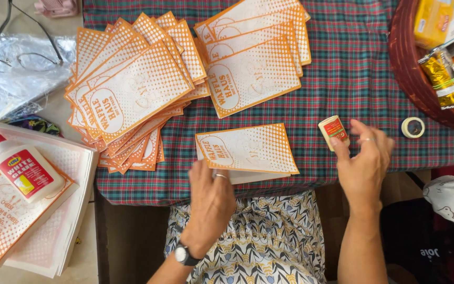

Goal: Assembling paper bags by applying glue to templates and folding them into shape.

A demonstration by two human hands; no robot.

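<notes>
An orange-and-white paper bag (248,148) lies flat on the plaid cloth (342,79) in front of me. My left hand (211,197) rests palm down with its fingertips on the bag's near left edge; it wears a ring and a wristwatch. My right hand (364,160) is to the right of the bag, thumb and fingers closed around a small glue stick (333,130) with a red label, held upright just above the cloth. The stick's round cap (412,127) lies apart on the cloth further right.
Two fanned piles of matching bags (132,89), (256,52) lie at the back. A white glue bottle (27,171) rests on a stack of flat sheets (53,231) at left. Spectacles (19,58) lie on foil. A dark basket (411,79) with packets stands at right.
</notes>
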